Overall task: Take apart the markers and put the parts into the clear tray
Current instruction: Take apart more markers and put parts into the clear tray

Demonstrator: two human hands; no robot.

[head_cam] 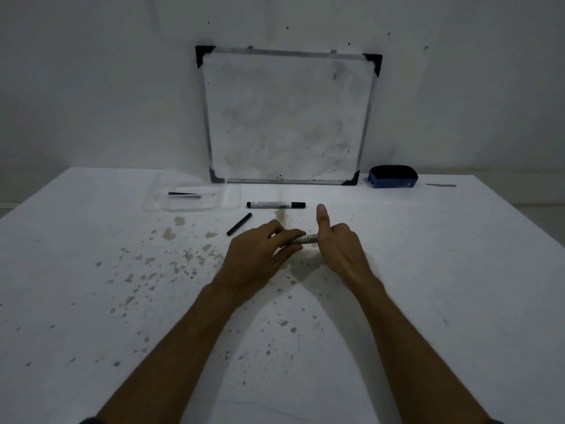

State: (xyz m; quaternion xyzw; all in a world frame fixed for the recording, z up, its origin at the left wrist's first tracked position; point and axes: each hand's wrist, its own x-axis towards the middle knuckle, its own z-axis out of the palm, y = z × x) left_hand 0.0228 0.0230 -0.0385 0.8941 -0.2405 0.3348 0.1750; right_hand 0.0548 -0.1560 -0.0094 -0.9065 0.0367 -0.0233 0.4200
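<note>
Both the left hand (260, 255) and right hand (336, 249) keep a closed grip on one marker (304, 240) above the tabletop (428, 270), apparently to pull it apart, the clear tray (153, 200) waiting well apart.

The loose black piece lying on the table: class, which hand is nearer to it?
Left. The left hand sits just right of the loose black piece; the right hand is farther right, past the held marker.

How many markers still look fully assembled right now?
2. One marker lies on the table beside the clear tray; the other marker is held between both hands, its ends hidden, so it may already be partly apart.
</note>
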